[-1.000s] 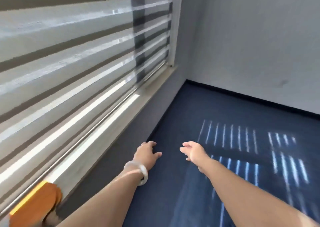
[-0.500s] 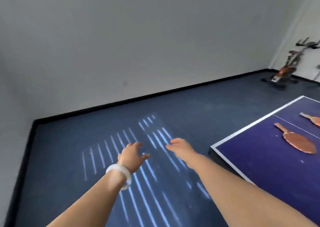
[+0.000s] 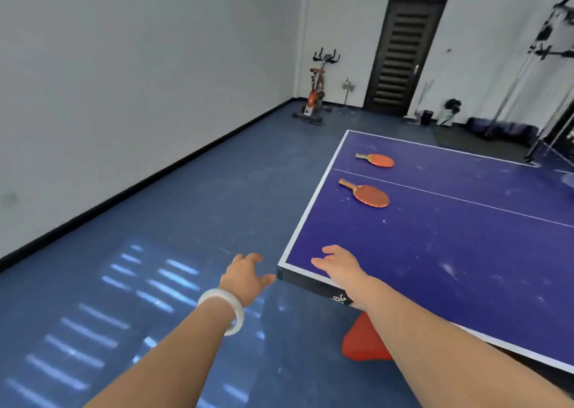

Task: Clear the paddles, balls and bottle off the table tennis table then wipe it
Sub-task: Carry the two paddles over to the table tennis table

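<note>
1. Blue matte flooring runs out to plain white walls edged with black skirting. Thin bars of sunlight stripe it at lower left.
2. On the right stands the table tennis table — a flat violet-blue top with white border lines and a dark side rim, its surface flecked with pale scuffs.
3. Two paddles lie flat near the table's left edge, one on each side of the thin white centre line: the nearer paddle and the farther paddle. Each has an oval orange-red rubber face and a short wooden handle pointing left.
4. The right hand is over the table's near corner, fingers loose and spread, holding nothing. Whether it touches the top I cannot tell.
5. The left hand — a smooth pale bangle on its wrist — is over the floor just beside that corner, fingers relaxed and empty.
6. A rounded red object sits below the table edge, partly hidden by the right forearm.
7. An orange exercise bike and a dark louvred door stand at the far wall.
</note>
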A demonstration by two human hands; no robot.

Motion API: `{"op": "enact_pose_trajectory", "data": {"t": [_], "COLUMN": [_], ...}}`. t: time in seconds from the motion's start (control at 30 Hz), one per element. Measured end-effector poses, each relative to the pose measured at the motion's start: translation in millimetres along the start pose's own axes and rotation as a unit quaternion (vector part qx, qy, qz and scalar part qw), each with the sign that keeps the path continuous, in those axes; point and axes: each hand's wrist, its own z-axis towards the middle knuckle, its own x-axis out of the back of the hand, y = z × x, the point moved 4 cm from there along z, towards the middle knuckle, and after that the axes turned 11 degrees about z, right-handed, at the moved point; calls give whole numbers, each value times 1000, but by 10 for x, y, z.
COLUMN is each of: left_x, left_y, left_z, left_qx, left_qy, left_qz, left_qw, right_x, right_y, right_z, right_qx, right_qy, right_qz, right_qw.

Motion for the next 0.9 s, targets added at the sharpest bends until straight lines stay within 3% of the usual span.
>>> {"op": "enact_pose_trajectory", "data": {"t": [0.3, 0.9], "left_x": [11, 515], "left_y": [-163, -56], "left_z": [876, 4211], "left_qx": [-54, -91], "left_qy": [-67, -93], "left_qz": [-13, -5], "left_qw": [996, 991], "right_x": [-141, -484], "right_y": [276, -676], "right_z": [506, 3508], "right_qx": [-87, -122], "right_qy": [50, 104], "right_qz": [14, 105], "right_qw": [995, 982]}}
